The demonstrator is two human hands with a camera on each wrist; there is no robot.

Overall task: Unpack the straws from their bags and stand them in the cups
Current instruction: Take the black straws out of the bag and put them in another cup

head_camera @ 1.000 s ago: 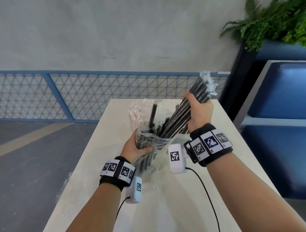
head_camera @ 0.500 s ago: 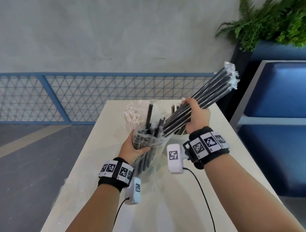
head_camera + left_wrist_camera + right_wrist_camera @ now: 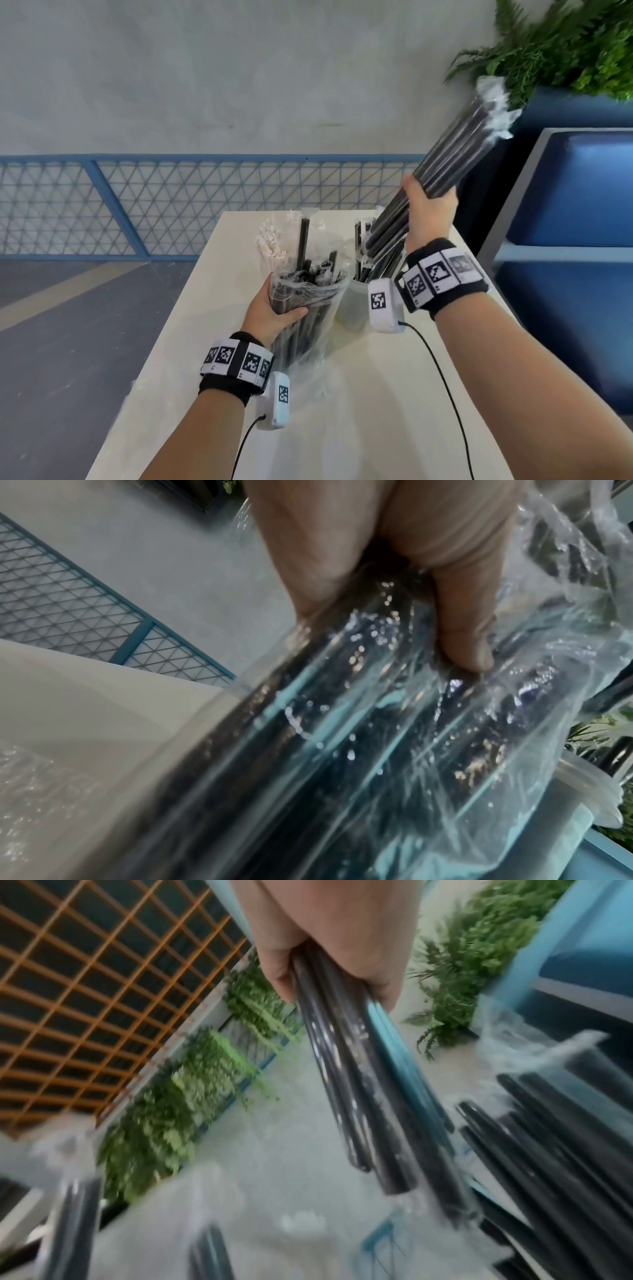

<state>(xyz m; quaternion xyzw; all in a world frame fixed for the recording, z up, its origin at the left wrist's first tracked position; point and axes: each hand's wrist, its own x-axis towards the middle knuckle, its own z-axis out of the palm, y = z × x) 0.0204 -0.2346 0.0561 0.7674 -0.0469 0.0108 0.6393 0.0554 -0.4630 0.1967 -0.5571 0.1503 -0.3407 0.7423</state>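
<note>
Behind blurred straws point(image 3: 359, 1085), right hand point(image 3: 430, 212) hides cup point(image 3: 352, 305).

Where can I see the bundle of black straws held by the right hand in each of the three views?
Head: bundle of black straws upper right, slanting up from the right hand.
Left wrist: not in it.
Right wrist: centre, running down from the hand.
Shared landmark: green fern plant.

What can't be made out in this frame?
- Cup: head view, base hidden by the right wrist camera; how many straws stand in it is unclear.
- Bag: left wrist view, glare and blur hide the straw count.
- Bundle in right hand: right wrist view, motion blur.
</note>
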